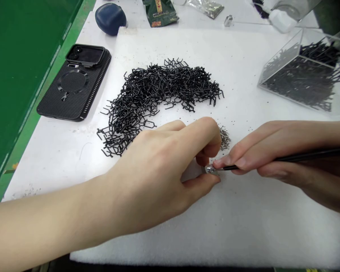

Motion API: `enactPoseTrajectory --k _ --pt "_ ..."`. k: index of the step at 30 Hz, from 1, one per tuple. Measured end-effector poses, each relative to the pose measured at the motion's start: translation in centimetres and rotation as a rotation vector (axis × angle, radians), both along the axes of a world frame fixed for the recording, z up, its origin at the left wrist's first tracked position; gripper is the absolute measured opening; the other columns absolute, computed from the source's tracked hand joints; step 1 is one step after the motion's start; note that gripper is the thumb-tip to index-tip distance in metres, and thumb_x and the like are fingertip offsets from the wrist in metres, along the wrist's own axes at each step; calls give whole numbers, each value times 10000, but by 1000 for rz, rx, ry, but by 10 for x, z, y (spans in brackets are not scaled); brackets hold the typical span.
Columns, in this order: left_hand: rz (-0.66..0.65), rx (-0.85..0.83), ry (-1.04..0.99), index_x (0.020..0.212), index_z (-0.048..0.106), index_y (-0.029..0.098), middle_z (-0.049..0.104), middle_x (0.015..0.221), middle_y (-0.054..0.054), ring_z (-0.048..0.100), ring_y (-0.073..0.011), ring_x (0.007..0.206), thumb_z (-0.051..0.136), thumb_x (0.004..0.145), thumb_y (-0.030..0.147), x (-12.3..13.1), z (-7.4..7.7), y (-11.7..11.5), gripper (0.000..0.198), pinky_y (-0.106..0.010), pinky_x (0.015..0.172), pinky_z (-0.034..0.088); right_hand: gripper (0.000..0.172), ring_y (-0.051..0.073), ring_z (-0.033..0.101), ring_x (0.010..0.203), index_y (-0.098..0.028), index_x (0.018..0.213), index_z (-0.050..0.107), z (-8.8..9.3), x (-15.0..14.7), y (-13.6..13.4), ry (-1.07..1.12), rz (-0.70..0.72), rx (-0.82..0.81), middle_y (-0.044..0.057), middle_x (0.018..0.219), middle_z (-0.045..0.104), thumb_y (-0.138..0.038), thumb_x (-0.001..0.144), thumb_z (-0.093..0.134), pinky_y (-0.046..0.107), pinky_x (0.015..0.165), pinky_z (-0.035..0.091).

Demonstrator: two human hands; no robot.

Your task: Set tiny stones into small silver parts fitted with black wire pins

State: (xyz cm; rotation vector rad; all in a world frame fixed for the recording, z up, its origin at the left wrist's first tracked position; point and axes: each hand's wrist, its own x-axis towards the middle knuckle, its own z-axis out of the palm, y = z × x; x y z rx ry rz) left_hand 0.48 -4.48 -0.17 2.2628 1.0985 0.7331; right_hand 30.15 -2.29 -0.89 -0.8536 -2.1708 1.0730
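My left hand [164, 162] pinches a small silvery metal part [211, 169] between thumb and fingers, just above the white foam sheet [215, 230]. From the right, my right hand [266, 151] grips a thin black pen-like tool [308, 155], whose narrow tip meets the metal part. What kind of tool it is, I cannot make out. Just beyond the fingertips lies a little heap of tiny brownish grains [224, 138]. Behind my left hand spreads a curved pile of bent black pieces [158, 88], partly covered by that hand.
A clear box [297, 71] of black pieces stands at the right. At left lies a black-cased phone [73, 81]. Along the back are a dark blue rounded object [110, 19], a green packet [160, 13], a clear bag [206, 7] and another small metal part [228, 20].
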Motion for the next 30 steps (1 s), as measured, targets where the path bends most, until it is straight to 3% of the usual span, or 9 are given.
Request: enactPoseTrajectory --k 7,12,21,26,30 --pt "12 -1 18 1077 657 250 684 862 171 575 -43 636 930 997 109 3 0 0 318 -177 834 567 152 177 938 1078 -405 1237 920 -1 1 0 9 -17 -1 -35 1150 934 -301 1186 820 162 942 755" --pt "18 -4 24 1077 658 258 703 868 161 605 -52 645 901 1037 131 3 0 0 277 -201 776 556 128 178 935 1074 -416 1227 922 -1 0 -1 -3 -3 0 -37 1151 937 -334 1182 835 168 976 753" --pt "26 -8 25 1104 665 273 742 912 156 641 -59 690 850 1090 165 1 -2 -1 214 -182 855 593 82 226 949 1023 -432 1179 933 1 -5 0 -20 -42 -16 -29 1127 949 -436 1175 851 247 886 792" --pt "20 -27 16 1109 678 277 765 901 138 666 -79 683 838 1058 177 -1 -3 -1 195 -221 825 614 124 247 952 1005 -377 1161 949 1 -6 0 34 -23 -41 4 1099 954 -281 1126 879 271 855 792" --pt "7 -41 19 1108 689 279 809 928 101 798 -128 862 820 1063 160 0 -1 1 183 -245 818 628 104 259 926 966 -390 1140 973 2 -3 -1 73 -163 -57 11 1040 935 -317 1114 904 322 810 774"
